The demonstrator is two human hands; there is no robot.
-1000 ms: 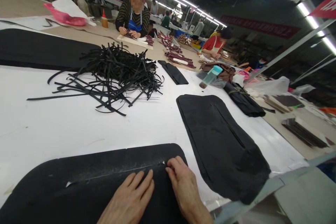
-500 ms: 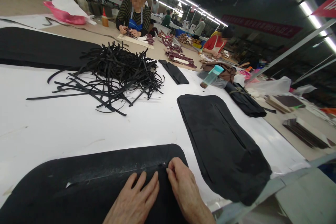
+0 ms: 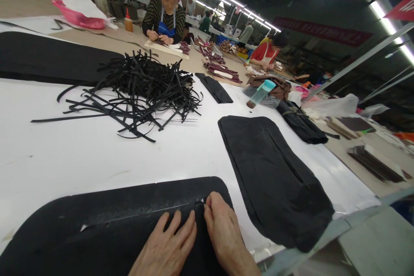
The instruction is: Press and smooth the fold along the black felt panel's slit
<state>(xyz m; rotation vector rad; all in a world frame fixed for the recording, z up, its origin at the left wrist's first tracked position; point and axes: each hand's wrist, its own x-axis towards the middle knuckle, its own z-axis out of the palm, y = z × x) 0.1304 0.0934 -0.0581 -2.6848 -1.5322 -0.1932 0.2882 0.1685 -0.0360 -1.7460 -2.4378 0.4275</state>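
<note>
Left hand, right hand on rounded matte-black panel.

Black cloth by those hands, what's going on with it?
A person has both hands on a black panel lying on the white table. The left hand lies flat; the right hand has its fingertips at the end of a long slit. A heap of black strips and another panel lie beyond. Farther back, other people work.

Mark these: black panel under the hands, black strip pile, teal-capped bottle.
black panel (image 3: 106, 241): head view, bare surface near its middle.
black strip pile (image 3: 145, 86): head view, middle of the heap.
teal-capped bottle (image 3: 258, 96): head view, clear body below the cap.
</note>
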